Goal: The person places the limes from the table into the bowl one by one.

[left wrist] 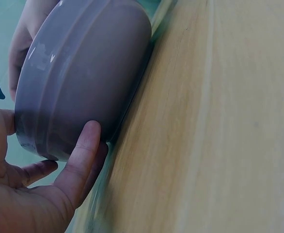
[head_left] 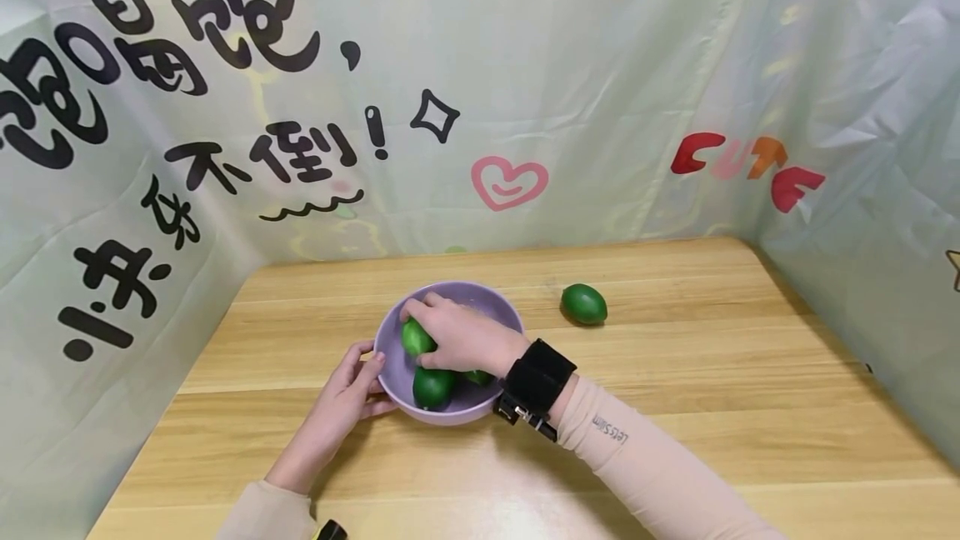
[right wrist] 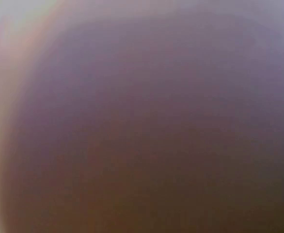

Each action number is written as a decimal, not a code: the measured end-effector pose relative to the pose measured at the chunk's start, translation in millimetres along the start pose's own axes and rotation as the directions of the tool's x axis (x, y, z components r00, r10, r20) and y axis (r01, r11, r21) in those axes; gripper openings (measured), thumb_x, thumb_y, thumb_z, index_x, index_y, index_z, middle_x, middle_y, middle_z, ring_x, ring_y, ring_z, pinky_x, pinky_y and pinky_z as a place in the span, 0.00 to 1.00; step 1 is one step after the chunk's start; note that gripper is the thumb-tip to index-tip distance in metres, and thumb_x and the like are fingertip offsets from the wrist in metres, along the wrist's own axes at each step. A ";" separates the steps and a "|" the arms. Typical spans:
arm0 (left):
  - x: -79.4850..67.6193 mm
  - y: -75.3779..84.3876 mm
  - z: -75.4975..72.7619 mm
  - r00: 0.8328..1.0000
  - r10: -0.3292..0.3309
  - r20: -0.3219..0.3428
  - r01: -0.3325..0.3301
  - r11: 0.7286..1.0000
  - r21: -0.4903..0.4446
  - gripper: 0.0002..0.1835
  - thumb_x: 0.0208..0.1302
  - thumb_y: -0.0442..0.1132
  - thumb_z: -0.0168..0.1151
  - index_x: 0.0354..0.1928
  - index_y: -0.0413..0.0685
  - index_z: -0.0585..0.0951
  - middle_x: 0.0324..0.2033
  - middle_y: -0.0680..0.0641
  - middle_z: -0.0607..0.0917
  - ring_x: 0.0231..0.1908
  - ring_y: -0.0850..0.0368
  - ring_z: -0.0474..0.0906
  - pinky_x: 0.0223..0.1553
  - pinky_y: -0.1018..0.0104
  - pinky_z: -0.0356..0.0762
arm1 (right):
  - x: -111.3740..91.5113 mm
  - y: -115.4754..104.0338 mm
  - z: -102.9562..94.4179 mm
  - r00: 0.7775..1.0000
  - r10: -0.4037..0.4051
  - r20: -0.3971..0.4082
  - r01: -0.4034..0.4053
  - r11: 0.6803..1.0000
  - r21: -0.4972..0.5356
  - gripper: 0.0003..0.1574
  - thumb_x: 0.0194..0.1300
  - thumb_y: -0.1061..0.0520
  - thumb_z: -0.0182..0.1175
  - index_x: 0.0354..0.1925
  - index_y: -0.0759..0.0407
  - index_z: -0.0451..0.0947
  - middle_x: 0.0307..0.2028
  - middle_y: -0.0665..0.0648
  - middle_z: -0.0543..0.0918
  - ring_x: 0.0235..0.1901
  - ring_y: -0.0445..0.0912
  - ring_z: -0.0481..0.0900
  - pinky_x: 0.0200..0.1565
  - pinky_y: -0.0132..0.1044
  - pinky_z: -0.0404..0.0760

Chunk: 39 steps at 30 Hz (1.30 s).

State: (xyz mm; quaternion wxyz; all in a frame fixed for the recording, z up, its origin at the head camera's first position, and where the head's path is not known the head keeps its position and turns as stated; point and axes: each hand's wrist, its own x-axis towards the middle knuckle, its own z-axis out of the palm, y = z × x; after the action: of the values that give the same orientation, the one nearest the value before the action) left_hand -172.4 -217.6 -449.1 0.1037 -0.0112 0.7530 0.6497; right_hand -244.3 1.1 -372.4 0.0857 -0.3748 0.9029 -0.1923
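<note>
A purple bowl (head_left: 448, 419) stands on the wooden table, with several green limes inside. My left hand (head_left: 351, 386) holds its left side, thumb at the rim and fingers against the outer wall. The left wrist view shows those fingers (left wrist: 79, 167) spread on the side of the bowl (left wrist: 88, 73). Reaching into the bowl from the right, my right hand (head_left: 465, 336) grips a lime (head_left: 416, 338) with curled fingers. Below it lies another lime (head_left: 432, 388), and a further one (head_left: 477, 377) is partly hidden under the hand. The right wrist view is too blurred to make out.
One more lime (head_left: 584, 304) lies on the table (head_left: 675, 373) to the right of the bowl. Printed cloth (head_left: 600, 90) hangs behind the table and along both sides. A black strap with a small camera (head_left: 536, 382) sits on my right wrist.
</note>
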 end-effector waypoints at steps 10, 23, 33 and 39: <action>0.6 0.1 -0.2 1.000 -0.001 0.003 0.000 1.000 0.005 0.23 0.88 0.52 0.46 0.76 0.51 0.65 0.64 0.31 0.76 0.53 0.48 0.88 0.52 0.60 0.94 | -0.5 -4.2 6.0 1.000 -0.031 0.002 0.031 0.999 -0.034 0.33 0.71 0.49 0.74 0.68 0.51 0.73 0.56 0.56 0.78 0.48 0.45 0.80 0.52 0.34 0.84; 0.2 -0.3 -0.1 1.000 -0.002 -0.001 0.002 1.000 0.009 0.23 0.89 0.51 0.46 0.76 0.51 0.66 0.64 0.32 0.78 0.53 0.49 0.88 0.52 0.61 0.94 | -1.2 -6.6 11.3 0.999 -0.039 0.030 0.041 0.996 -0.074 0.32 0.72 0.46 0.73 0.67 0.51 0.74 0.56 0.55 0.79 0.46 0.42 0.80 0.49 0.29 0.83; -0.4 -1.0 0.0 1.000 -0.001 -0.007 0.001 1.000 0.009 0.23 0.88 0.51 0.46 0.76 0.51 0.66 0.63 0.32 0.77 0.53 0.48 0.88 0.51 0.60 0.94 | -1.9 -8.2 15.4 0.998 -0.048 0.040 0.052 0.994 -0.097 0.31 0.74 0.46 0.71 0.67 0.53 0.75 0.55 0.55 0.81 0.43 0.40 0.81 0.45 0.28 0.84; -0.4 -1.6 -0.2 1.000 0.002 -0.005 -0.002 1.000 0.009 0.23 0.89 0.51 0.46 0.76 0.52 0.66 0.63 0.32 0.77 0.53 0.47 0.88 0.52 0.59 0.94 | -2.3 -7.8 16.4 0.998 -0.046 0.040 0.050 0.994 -0.096 0.29 0.75 0.47 0.70 0.67 0.53 0.75 0.54 0.55 0.81 0.41 0.39 0.79 0.42 0.26 0.81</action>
State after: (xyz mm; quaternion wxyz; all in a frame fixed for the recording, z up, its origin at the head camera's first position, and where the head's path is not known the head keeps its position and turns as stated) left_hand -171.8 -218.1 -450.5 0.1013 -0.0118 0.7561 0.6464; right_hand -232.8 -7.0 -384.1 0.0796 -0.4038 0.9001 -0.1432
